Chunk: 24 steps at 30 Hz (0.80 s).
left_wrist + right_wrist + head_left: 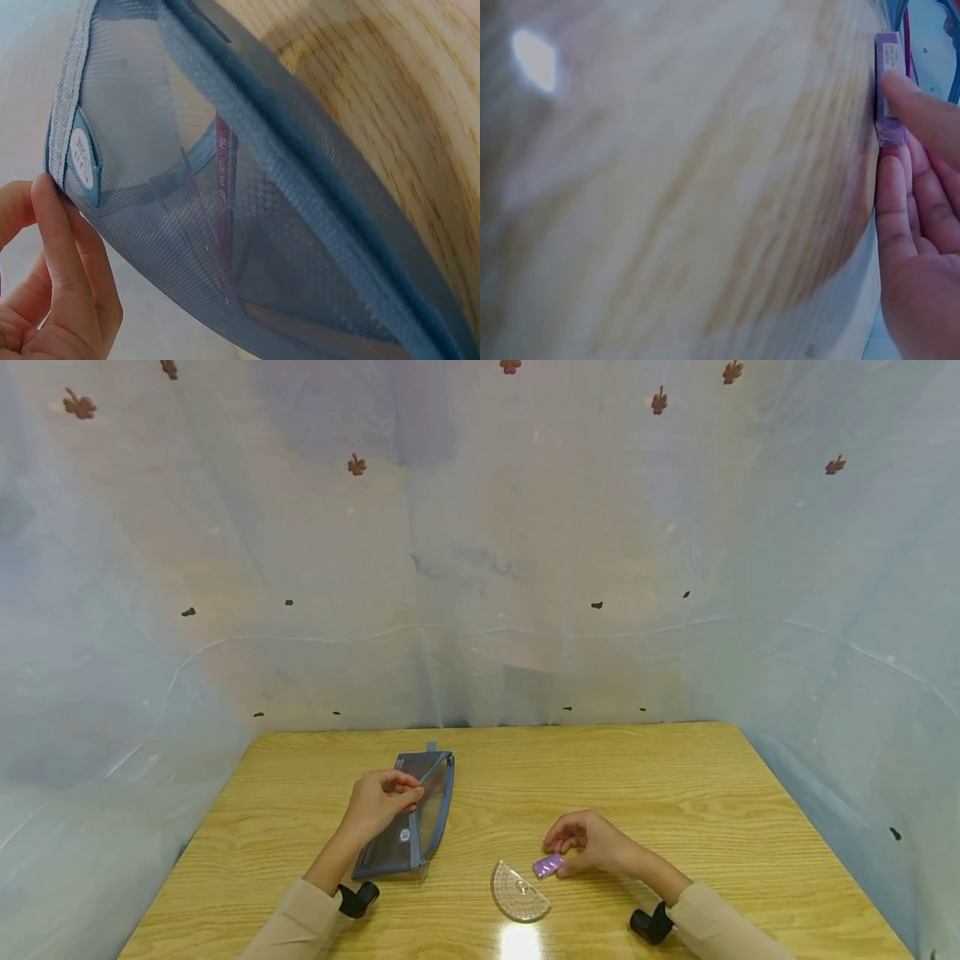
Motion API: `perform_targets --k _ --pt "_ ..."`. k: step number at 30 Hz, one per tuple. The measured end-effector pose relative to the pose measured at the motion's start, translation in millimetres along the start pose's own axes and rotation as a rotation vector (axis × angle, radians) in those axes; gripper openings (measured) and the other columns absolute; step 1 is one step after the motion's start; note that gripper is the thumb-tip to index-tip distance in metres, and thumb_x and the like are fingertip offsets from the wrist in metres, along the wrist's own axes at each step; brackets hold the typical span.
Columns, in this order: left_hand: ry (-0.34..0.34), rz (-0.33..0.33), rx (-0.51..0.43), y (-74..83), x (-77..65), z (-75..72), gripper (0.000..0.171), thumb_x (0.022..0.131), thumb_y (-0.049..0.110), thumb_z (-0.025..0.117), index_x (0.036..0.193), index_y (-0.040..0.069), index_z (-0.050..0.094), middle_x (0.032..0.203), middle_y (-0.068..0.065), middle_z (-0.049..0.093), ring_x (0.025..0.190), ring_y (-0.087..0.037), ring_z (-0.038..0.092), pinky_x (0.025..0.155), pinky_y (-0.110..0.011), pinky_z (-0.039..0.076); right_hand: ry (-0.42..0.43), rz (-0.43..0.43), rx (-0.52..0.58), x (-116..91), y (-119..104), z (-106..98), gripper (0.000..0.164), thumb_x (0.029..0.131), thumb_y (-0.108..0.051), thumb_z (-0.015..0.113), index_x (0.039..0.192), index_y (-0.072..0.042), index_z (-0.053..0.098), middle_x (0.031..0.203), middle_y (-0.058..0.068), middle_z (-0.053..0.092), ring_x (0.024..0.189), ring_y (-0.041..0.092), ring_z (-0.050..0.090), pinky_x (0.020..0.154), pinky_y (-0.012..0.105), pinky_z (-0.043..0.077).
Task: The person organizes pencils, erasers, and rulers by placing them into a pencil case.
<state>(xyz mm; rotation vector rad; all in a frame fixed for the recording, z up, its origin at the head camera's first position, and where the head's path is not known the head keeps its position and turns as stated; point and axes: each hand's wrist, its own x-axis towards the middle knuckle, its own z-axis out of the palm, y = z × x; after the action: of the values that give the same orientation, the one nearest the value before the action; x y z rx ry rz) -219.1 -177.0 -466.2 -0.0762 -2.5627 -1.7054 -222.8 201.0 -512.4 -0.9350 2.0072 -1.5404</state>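
Note:
My left hand (377,803) pinches the upper edge of a blue mesh pencil pouch (384,847), holding its mouth apart. Through the mesh, the left wrist view shows a dark red pencil (223,172) lying inside. My right hand (596,845) grips a small purple eraser (547,865) between thumb and fingers. The right wrist view shows the eraser (889,90) in clear wrap with a white label, the thumb lying on it. Just left of the eraser, a clear half-round protractor (517,893) lies flat on the table.
A wood-grain table (637,777) spreads under both hands. A pale curtain (480,552) with leaf shapes hangs behind it and along both sides. Black wrist cameras, such as the left wrist camera (358,900), sit close above the tabletop.

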Motion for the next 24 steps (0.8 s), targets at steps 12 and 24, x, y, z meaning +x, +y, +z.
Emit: perform_targets --k 12,24 --pt "0.003 -0.002 0.010 -0.2 -0.8 0.7 0.005 0.088 0.004 0.076 0.091 0.001 0.074 0.080 -0.006 0.071 0.069 -0.020 0.070 0.063 -0.029 0.061 0.010 -0.019 -0.046 1.3 2.9 0.2 0.028 0.077 0.007 0.082 0.101 0.008 0.069 0.098 0.023 0.069 0.083 0.027 0.067 0.074 0.032 0.059" --pt "-0.001 0.013 0.001 1.0 0.3 1.5 0.005 0.087 0.003 0.076 0.089 0.000 0.074 0.079 -0.008 0.071 0.068 -0.021 0.069 0.068 -0.045 0.061 -0.007 0.013 -0.018 3.1 -2.1 -3.3 0.029 0.079 0.006 0.080 0.105 0.009 0.068 0.099 0.023 0.069 0.083 0.025 0.065 0.073 0.028 0.058"
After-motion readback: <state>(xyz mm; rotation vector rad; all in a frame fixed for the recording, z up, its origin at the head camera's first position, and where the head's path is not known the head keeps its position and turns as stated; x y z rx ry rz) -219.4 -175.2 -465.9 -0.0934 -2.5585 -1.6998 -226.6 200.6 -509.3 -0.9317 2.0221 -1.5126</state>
